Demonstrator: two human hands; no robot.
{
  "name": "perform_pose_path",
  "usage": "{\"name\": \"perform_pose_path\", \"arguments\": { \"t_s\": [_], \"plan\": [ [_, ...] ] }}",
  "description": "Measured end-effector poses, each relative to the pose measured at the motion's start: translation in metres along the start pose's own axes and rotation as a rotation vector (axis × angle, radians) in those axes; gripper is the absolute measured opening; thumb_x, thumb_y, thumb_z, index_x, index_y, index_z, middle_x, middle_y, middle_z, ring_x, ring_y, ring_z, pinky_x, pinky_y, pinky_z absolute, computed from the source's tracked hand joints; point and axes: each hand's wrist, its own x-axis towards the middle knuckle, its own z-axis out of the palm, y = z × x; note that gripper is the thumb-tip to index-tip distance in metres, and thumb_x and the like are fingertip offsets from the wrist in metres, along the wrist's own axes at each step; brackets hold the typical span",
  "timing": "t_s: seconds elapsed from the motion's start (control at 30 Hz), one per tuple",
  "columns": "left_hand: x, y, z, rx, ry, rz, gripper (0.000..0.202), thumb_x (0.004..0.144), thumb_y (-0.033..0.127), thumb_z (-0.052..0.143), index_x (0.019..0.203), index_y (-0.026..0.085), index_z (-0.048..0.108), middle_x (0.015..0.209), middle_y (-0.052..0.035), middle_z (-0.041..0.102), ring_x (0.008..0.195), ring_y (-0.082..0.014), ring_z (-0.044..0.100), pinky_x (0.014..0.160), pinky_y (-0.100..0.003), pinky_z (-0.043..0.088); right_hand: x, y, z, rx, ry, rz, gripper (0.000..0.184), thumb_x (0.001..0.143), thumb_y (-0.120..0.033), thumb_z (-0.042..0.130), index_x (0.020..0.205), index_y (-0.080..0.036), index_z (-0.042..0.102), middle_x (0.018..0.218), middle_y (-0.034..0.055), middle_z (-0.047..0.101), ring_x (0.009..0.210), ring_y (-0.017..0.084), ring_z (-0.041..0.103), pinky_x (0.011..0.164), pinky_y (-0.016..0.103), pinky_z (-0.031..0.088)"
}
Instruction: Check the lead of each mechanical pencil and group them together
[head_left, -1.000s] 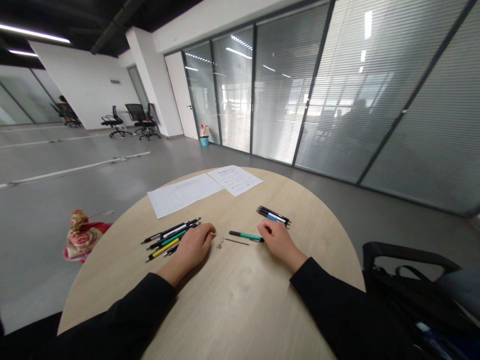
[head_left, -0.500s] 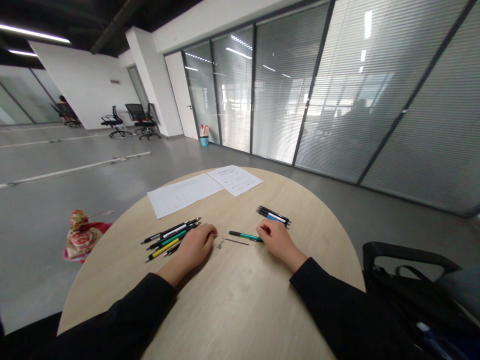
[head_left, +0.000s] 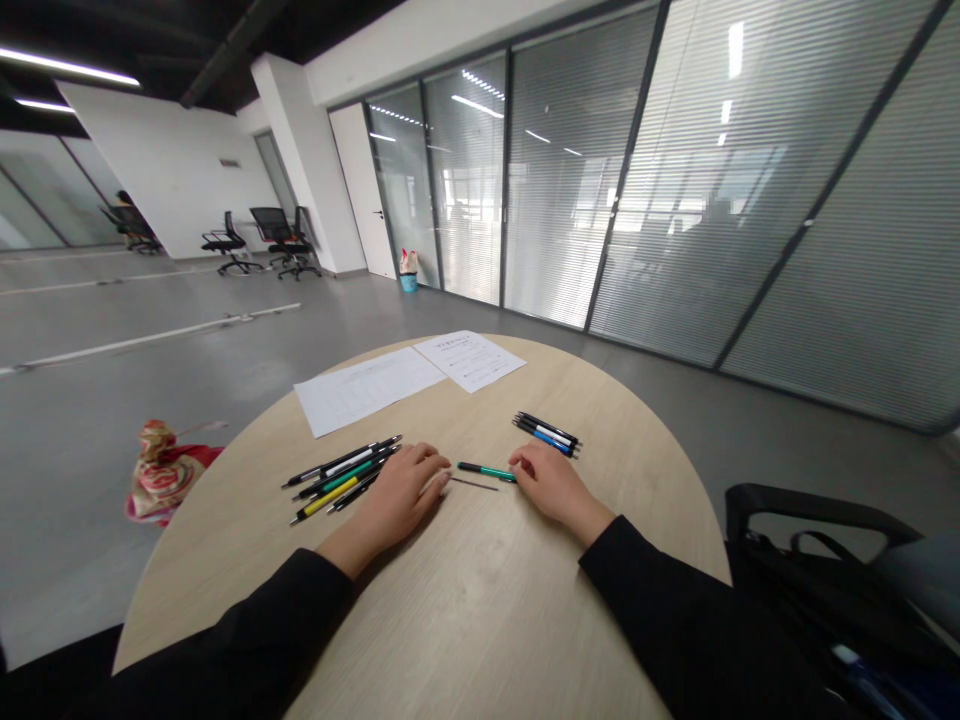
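Observation:
My left hand (head_left: 401, 495) lies low over the table with its fingers stretched and the thumb apart. Its fingertips reach the left end of a thin dark pen refill (head_left: 475, 485), and the spot under the palm is hidden. My right hand (head_left: 553, 482) is closed, its curled fingertips at the right end of a green and black pen (head_left: 486, 471) that lies just beyond the refill. Beside my left hand lies a group of several pens with black, white, green and yellow barrels (head_left: 341, 485). Past my right hand is another row of pens (head_left: 546, 433), black, white and blue.
Two printed sheets (head_left: 367, 388) (head_left: 472, 360) lie at the far side of the round wooden table (head_left: 480, 620). A black chair (head_left: 817, 520) stands close on the right. A red and gold bag (head_left: 169, 475) sits on the floor at left.
My left hand has moved slightly right and its fingers have spread, covering the small bits on the table. My right hand has shifted a little left along the green pen.

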Motion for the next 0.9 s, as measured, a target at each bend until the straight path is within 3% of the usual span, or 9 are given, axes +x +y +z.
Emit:
{"name": "perform_pose_path", "arguments": {
  "t_s": [0.2,0.4,0.9],
  "plan": [
    [-0.001,0.005,-0.001,0.102,-0.035,0.094,0.029,0.101,0.033,0.046,0.116,0.025,0.069,0.116,-0.0098,0.063,0.107,-0.0269,0.054,0.098,-0.045,0.043,-0.001,-0.005,-0.004,-0.143,-0.082,-0.015,0.014,0.092,-0.016,0.059,0.089,-0.017,0.073,0.095,0.0083,0.067,0.095,0.021,0.060,0.083,0.030,0.043],
    [-0.001,0.014,0.003,0.176,-0.035,0.146,0.026,0.099,0.029,0.052,0.120,0.029,0.068,0.124,-0.0108,0.061,0.112,-0.0287,0.051,0.098,-0.047,0.044,-0.001,-0.003,-0.002,-0.198,-0.075,-0.022,0.015,0.093,-0.016,0.059,0.087,-0.019,0.072,0.093,0.0078,0.067,0.093,0.020,0.060,0.081,0.029,0.043],
    [0.005,0.023,0.011,0.254,-0.079,0.278,0.014,0.099,0.017,0.055,0.097,0.020,0.069,0.109,-0.0081,0.066,0.101,-0.0252,0.052,0.087,-0.040,0.040,0.000,-0.003,0.000,-0.194,-0.069,-0.024,0.013,0.092,-0.015,0.060,0.084,-0.018,0.070,0.092,0.0074,0.067,0.093,0.020,0.060,0.082,0.029,0.043]
  ]
}}
